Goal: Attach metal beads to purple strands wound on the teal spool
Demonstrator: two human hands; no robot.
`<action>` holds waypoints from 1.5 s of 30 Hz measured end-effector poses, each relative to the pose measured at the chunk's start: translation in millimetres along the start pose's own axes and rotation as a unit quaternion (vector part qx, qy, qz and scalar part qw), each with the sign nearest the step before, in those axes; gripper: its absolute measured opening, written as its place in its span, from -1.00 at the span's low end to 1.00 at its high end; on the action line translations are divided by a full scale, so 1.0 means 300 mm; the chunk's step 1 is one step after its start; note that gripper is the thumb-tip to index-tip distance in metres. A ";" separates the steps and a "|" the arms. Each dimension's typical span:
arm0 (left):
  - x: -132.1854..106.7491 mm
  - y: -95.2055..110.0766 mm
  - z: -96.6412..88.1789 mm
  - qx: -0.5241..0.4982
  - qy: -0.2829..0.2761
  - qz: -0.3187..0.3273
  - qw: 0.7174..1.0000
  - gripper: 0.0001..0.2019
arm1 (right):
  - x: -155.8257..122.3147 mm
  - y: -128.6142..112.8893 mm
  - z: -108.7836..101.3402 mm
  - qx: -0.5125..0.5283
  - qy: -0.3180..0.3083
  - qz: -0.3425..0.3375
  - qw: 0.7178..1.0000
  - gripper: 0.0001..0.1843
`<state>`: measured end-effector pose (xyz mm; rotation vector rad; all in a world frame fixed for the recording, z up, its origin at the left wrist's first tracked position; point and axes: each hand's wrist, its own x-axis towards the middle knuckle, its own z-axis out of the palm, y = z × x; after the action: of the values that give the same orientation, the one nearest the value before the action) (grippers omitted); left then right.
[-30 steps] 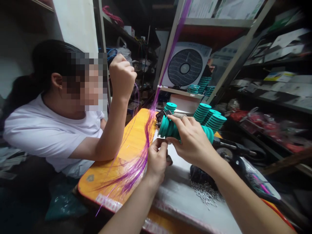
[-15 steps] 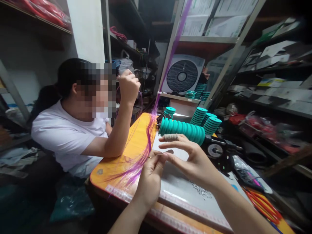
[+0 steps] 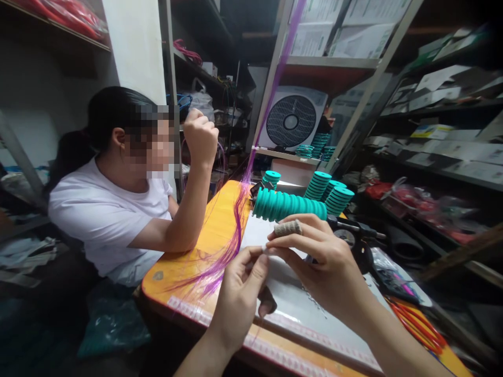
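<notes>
My left hand is closed in a pinch, its thumb and index finger meeting above the grey-white mat. Against those fingertips, my right hand pinches too, with a wrapping around one finger. A tiny pale spot shows where the tips meet; what they hold is too small to make out. Purple threads hang from above and fan out over the yellow table, left of my hands. Behind my right hand lies a row of teal spools on a dark machine. Tiny silvery pieces are partly hidden under my right forearm.
A person in a white shirt sits at the left, one elbow on the table and a fist raised. Upright teal spool stacks stand at the back. Orange cords lie at the right. A box fan stands on a shelf behind.
My right hand's fingers have come down and closed in toward my left fingertips. My left hand's fingers have shifted, with the thumb more upright. The other person's fist has barely moved.
</notes>
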<state>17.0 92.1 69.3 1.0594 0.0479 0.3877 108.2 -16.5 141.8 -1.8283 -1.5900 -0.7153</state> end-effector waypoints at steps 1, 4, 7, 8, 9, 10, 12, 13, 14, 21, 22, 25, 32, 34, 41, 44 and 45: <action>0.002 0.000 -0.005 -0.009 0.001 -0.001 1.000 -0.73 | 0.001 0.000 -0.007 -0.032 -0.005 -0.024 0.999 -0.91; 0.008 0.000 -0.018 0.002 0.004 -0.005 1.000 -0.72 | 0.003 0.005 -0.023 -0.125 -0.033 -0.117 0.985 -0.89; 0.011 0.004 -0.028 0.041 0.007 -0.004 0.999 -0.72 | 0.003 0.015 -0.023 -0.158 -0.066 -0.183 0.968 -0.87; 0.011 0.006 -0.030 0.059 0.010 -0.003 0.998 -0.72 | 0.002 0.018 -0.020 -0.152 -0.073 -0.181 0.969 -0.87; 0.010 0.008 -0.032 0.075 0.012 -0.002 0.997 -0.72 | 0.001 0.020 -0.017 -0.141 -0.076 -0.169 0.973 -0.87; 0.009 0.009 -0.034 0.088 0.014 0.001 0.996 -0.72 | -0.002 0.022 -0.013 -0.131 -0.077 -0.154 0.976 -0.88; 0.008 0.008 -0.038 0.106 0.009 0.009 0.994 -0.72 | -0.007 0.023 -0.008 -0.133 -0.080 -0.141 0.978 -0.87; 0.008 0.007 -0.040 0.116 0.003 0.013 0.993 -0.72 | -0.010 0.022 -0.006 -0.146 -0.082 -0.146 0.975 -0.87; 0.008 0.005 -0.042 0.128 -0.004 0.017 0.992 -0.73 | -0.013 0.021 -0.006 -0.166 -0.085 -0.159 0.969 -0.86; 0.024 -0.020 -0.051 0.209 -0.022 0.027 0.977 -0.69 | -0.018 0.001 -0.017 -0.280 -0.167 -0.245 0.913 -0.86; 0.026 -0.024 -0.051 0.223 -0.020 0.031 0.974 -0.70 | -0.019 0.002 -0.018 -0.277 -0.172 -0.242 0.914 -0.86; 0.026 -0.028 -0.052 0.265 -0.009 0.050 0.963 -0.72 | -0.022 0.011 -0.021 -0.238 -0.154 -0.227 0.932 -0.88; 0.020 -0.009 -0.064 0.061 -0.033 -0.029 0.997 -0.74 | -0.044 0.039 -0.033 0.012 -0.127 -0.014 0.992 -0.74; 0.022 -0.009 -0.064 0.021 -0.034 -0.045 0.998 -0.75 | -0.048 0.039 -0.028 0.069 -0.128 0.020 0.989 -0.72; 0.025 -0.006 -0.056 -0.003 -0.044 -0.030 0.999 -0.75 | -0.041 0.030 -0.009 0.158 -0.110 0.081 0.978 -0.80; 0.033 0.007 -0.050 0.007 -0.051 -0.017 0.999 -0.75 | -0.033 0.030 -0.002 0.161 -0.093 0.083 0.979 -0.80; 0.036 0.010 -0.050 0.015 -0.051 -0.010 0.999 -0.74 | -0.030 0.030 0.002 0.162 -0.086 0.083 0.979 -0.81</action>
<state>22.9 109.5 66.1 1.1066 -0.0274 0.3154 115.9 -22.9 134.0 -1.7868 -1.5336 -0.2108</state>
